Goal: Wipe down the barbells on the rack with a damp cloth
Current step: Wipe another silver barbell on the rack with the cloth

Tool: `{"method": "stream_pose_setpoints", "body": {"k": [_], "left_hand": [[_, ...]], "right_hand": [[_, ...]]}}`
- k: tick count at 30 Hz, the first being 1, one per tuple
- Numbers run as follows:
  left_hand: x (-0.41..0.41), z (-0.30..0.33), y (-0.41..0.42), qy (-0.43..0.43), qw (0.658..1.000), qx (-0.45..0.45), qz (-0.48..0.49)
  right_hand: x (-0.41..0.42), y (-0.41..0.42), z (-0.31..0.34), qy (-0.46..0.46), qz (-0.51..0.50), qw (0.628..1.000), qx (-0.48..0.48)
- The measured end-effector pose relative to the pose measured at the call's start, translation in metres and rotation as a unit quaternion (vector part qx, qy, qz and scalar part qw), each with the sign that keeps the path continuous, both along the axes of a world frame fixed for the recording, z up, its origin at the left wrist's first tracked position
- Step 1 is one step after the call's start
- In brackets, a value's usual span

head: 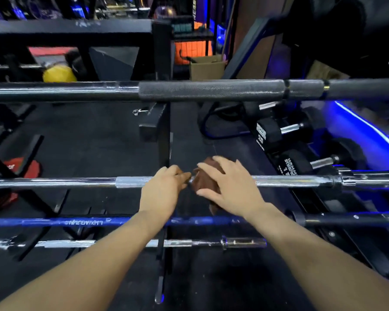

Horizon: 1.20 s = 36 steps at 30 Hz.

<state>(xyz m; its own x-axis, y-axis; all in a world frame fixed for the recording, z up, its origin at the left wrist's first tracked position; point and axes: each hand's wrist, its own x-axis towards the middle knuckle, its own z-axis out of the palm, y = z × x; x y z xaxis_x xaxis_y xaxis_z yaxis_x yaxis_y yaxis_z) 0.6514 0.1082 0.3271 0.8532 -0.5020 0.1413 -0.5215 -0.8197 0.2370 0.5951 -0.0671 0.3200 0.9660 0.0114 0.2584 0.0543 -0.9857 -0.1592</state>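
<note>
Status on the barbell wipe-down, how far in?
Done: nothing visibly finished. In hand: right hand presses the brown cloth onto the chrome barbell; left hand grips it. Left: black barbell above, blue barbell and lowest chrome bar below.

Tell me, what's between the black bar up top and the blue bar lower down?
A chrome barbell, seen from the head camera; the left hand grips it, the right hand presses a brown cloth on it.
</note>
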Motion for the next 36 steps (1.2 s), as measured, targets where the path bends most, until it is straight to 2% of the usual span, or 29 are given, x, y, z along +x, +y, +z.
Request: {"method": "stream_pose_setpoints", "body": {"k": [3,6,11,15,17,20,22,26,28,30,32,34,36], "left_hand": [[-0.001,0.004,-0.002,-0.017,1.0,0.016,-0.014],[-0.003,0.004,-0.001,-0.018,1.0,0.018,-0.016],[-0.006,0.002,0.0,-0.04,0.998,0.041,-0.036],[-0.003,-0.002,0.003,-0.063,0.998,0.025,-0.006],[-0.003,-0.003,0.003,-0.082,0.996,0.026,0.005],[-0.002,-0.006,0.001,-0.099,0.995,0.029,0.006],[0.0,-0.006,0.001,-0.108,0.994,0.022,0.001],[0.002,-0.006,0.003,-0.084,0.996,-0.009,0.008],[0.001,-0.007,0.004,-0.081,0.996,-0.034,0.014],[0.001,-0.008,0.004,-0.076,0.995,-0.063,0.019],[0.001,-0.009,0.004,-0.07,0.994,-0.083,0.028],[0.001,-0.01,0.003,-0.069,0.993,-0.087,0.032],[0.002,-0.01,0.001,-0.077,0.993,-0.081,0.027]], "right_hand": [[0.009,0.005,0.004,0.032,-0.042,0.996,-0.07],[0.006,0.005,0.004,0.029,-0.053,0.996,-0.069],[-0.006,0.003,-0.009,-0.036,-0.02,0.997,-0.066],[-0.012,0.004,-0.022,-0.095,0.009,0.991,-0.097],[-0.008,0.007,-0.025,-0.125,-0.006,0.985,-0.12],[0.002,0.021,-0.024,-0.122,-0.068,0.98,-0.146],[0.014,0.029,-0.017,-0.095,-0.098,0.984,-0.111],[0.039,0.037,0.006,0.017,-0.128,0.991,0.038],[0.033,0.039,-0.001,-0.02,-0.119,0.992,0.026],[0.015,0.036,-0.028,-0.158,-0.107,0.98,-0.055],[0.0,0.034,-0.051,-0.253,-0.086,0.958,-0.105],[0.005,0.033,-0.049,-0.247,-0.105,0.958,-0.105],[0.018,0.04,-0.024,-0.157,-0.131,0.977,-0.053]]}}
